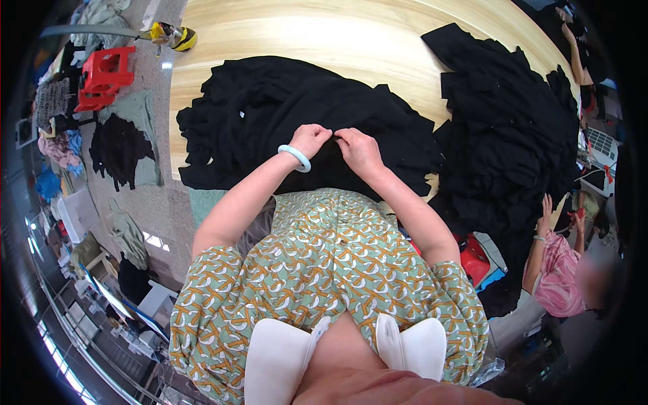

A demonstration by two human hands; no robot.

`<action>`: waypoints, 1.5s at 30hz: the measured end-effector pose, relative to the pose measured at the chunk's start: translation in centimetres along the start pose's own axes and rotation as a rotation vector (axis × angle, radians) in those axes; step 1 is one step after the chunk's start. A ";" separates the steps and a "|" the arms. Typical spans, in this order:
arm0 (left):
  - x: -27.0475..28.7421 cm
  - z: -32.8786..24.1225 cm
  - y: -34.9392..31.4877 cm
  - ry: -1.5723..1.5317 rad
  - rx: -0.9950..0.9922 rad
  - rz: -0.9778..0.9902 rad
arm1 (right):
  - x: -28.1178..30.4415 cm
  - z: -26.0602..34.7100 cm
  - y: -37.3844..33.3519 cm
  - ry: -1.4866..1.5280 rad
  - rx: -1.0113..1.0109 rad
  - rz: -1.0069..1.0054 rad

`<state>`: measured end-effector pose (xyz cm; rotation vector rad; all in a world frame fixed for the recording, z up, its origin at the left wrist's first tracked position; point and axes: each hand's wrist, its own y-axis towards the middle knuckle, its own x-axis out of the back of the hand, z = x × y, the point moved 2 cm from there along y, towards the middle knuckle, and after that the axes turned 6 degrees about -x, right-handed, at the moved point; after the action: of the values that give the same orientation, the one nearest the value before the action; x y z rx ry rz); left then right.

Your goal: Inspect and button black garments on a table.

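Note:
Black fabric (270, 91) lies spread in a heap across the near side of the light wooden table, with a small white speck or tag on its left part. Over its near middle, my left hand (312, 140), with a pale bangle at the wrist, pinches at the cloth. Close beside it, my right hand (360, 150) pinches too, the fingertips of both hands almost meeting. What lies between the fingertips looks like a bit of the black fabric; its exact edge is hard to make out.
A second black fabric pile (506, 115) covers the table's right side. A yellow-and-black tool (174, 37) sits at the table's far left corner. Red stools (104, 77) stand on the floor at left, near scattered cloth. At right, a person in pink (557, 273) reaches toward the pile.

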<state>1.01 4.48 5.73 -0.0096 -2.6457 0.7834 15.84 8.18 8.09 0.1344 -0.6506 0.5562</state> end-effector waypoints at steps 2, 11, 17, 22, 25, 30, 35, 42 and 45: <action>-0.3 0.4 0.1 0.034 0.035 0.027 | -0.1 -0.5 -0.2 0.011 0.009 0.014; -1.3 0.4 0.4 0.137 -0.042 -0.036 | -0.6 -0.9 -0.5 0.094 -0.080 0.054; -0.7 -0.5 0.1 0.076 -0.067 -0.040 | 0.0 -0.3 0.3 0.192 -0.172 0.101; -0.1 -1.1 0.2 0.048 -0.051 -0.019 | -0.1 -0.3 0.3 0.201 -0.181 0.042; 0.2 -1.8 0.2 0.114 -0.073 0.002 | 0.4 0.2 0.2 0.002 -0.143 0.075; -0.3 -1.9 -0.3 0.364 -0.336 -0.061 | 0.3 0.4 0.2 -0.130 0.042 0.039; -0.4 -3.3 -2.1 0.511 -0.526 -0.064 | 0.6 0.9 0.3 -0.145 0.023 0.054; -0.9 -2.8 -2.4 0.304 -0.391 -0.202 | 0.5 0.8 0.7 -0.042 -0.064 0.082; -1.2 -2.5 -2.2 0.298 -0.385 -0.266 | 0.4 0.6 0.7 -0.016 -0.072 0.076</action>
<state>3.20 3.83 8.39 0.1112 -2.4034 0.1644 15.43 8.77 8.81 0.0470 -0.6923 0.6048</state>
